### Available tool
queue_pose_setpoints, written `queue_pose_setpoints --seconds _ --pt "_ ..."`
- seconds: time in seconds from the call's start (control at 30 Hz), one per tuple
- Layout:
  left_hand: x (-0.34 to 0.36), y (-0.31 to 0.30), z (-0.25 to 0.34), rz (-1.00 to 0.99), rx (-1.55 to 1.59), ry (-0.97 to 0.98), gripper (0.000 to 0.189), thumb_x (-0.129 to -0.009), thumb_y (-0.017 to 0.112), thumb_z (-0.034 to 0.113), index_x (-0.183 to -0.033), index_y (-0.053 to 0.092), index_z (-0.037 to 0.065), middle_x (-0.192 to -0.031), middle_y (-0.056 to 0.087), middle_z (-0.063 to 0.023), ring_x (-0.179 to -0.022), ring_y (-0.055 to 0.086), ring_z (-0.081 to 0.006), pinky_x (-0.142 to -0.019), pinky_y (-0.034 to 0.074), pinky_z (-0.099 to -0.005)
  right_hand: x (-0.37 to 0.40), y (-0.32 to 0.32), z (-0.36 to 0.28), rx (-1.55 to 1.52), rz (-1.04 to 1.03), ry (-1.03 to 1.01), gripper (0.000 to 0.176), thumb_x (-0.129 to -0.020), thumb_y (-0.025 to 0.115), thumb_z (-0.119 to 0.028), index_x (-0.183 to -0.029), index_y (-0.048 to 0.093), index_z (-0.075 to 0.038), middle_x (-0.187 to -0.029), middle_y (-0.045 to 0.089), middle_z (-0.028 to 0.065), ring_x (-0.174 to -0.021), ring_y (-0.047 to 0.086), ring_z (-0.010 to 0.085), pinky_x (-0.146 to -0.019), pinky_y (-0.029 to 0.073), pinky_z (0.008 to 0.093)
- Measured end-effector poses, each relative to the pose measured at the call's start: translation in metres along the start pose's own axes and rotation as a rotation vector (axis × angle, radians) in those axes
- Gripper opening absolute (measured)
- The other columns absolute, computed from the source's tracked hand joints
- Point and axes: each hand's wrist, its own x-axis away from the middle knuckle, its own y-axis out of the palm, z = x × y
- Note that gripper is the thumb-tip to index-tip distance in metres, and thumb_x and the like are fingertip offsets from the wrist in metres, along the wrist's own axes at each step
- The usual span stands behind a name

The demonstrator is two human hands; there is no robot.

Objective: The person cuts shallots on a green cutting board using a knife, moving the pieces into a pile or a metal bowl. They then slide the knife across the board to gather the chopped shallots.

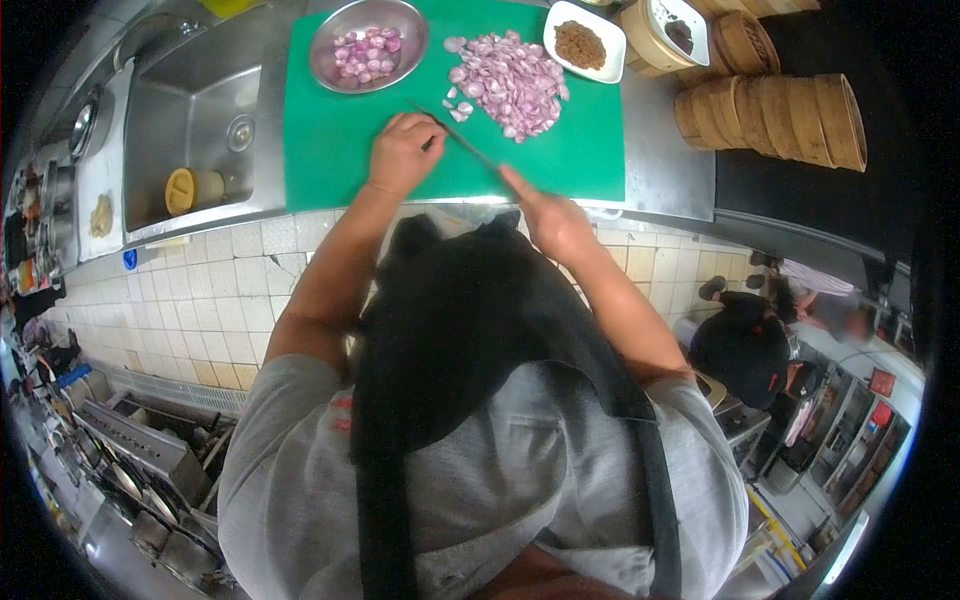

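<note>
A knife [467,146] lies across the green cutting board [330,150], its handle end in my right hand [553,222], whose fingers are wrapped round it. The blade points up and left, towards my left hand [406,152]. That hand rests on the board with its fingers curled together beside the blade; what they hold, if anything, is hidden. Beyond the knife spreads a pile of sliced shallots [512,85]. Behind my left hand stands a metal bowl [322,55] with whole peeled shallots [367,53] in it.
A white dish [612,70] of brown food sits at the board's back right corner. Bamboo steamers [770,115] lie at the right. At the left is a metal sink [190,110] holding a yellow-lidded container [182,191]. Another person [745,345] is at the lower right.
</note>
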Motion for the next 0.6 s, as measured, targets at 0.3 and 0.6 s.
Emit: queue_pose_setpoints --seconds 0.3,0.6 --pt "0.017 -0.011 -0.001 0.005 0.208 -0.318 0.013 -0.084 0.085 0.004 -0.095 0.079 0.007 -0.105 0.078 -0.0080 -0.090 0.074 -0.0251 -0.074 0.064 -0.0342 0.015 -0.013 0.013 -0.142 0.032 -0.071 0.064 -0.107 0.055 -0.015 -0.166 0.041 -0.035 -0.143 0.065 0.0244 -0.123 0.066 0.0473 -0.106 0.053 0.0528" --pt "-0.009 -0.025 0.039 -0.084 0.101 -0.140 0.031 -0.087 0.084 0.016 -0.117 0.080 0.014 -0.120 0.074 -0.0085 -0.113 0.068 -0.0300 -0.096 0.058 -0.0450 0.001 -0.051 0.020 0.011 0.088 0.062 0.068 -0.105 0.059 -0.015 -0.166 0.041 -0.038 -0.114 0.075 0.0262 -0.102 0.072 0.0457 -0.092 0.057 0.0552"
